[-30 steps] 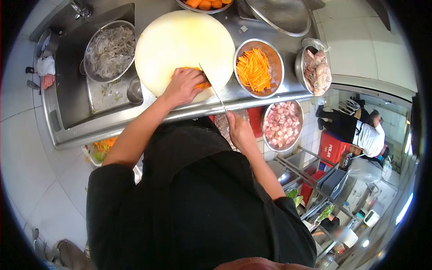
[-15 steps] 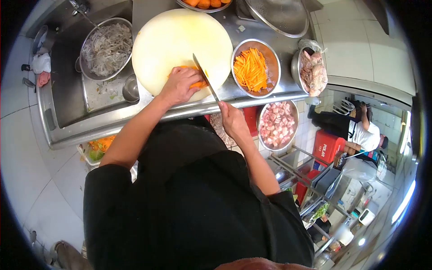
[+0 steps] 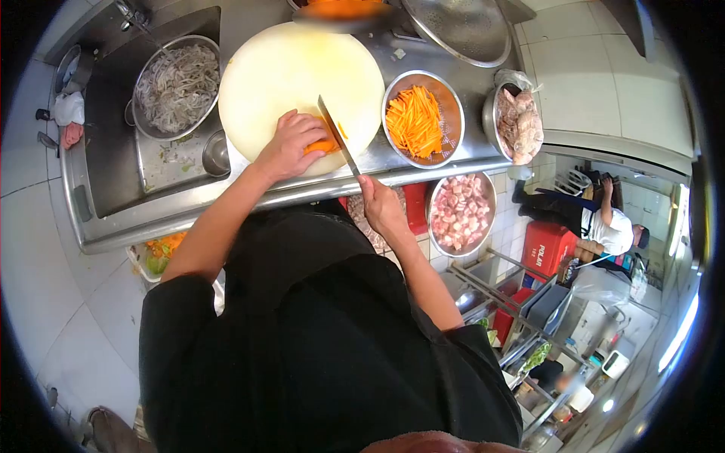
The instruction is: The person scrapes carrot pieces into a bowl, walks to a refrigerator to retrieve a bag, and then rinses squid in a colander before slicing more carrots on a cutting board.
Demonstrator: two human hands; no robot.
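Observation:
My left hand (image 3: 290, 145) presses on an orange piece of carrot (image 3: 323, 142) near the front of a round, pale yellow cutting board (image 3: 302, 68). Its fingers partly cover the carrot. My right hand (image 3: 382, 205) grips the handle of a kitchen knife (image 3: 338, 136), whose blade slants over the board just right of the carrot. A thin orange sliver lies beside the blade. To the right of the board sits a perforated metal colander (image 3: 456, 113) with carrot sticks (image 3: 414, 122) in it.
On the left, a sink (image 3: 113, 181) holds a bowl of pale strips (image 3: 177, 89) under the tap. A bowl of raw meat (image 3: 519, 121) stands at the counter's right end. Diced meat (image 3: 461, 213) sits in a bowl below the counter edge. Another person (image 3: 604, 225) is at the right.
The view has shifted slightly. My left hand's fingers sit differently on the carrot, and more of it shows. The knife stays in my right hand beside it.

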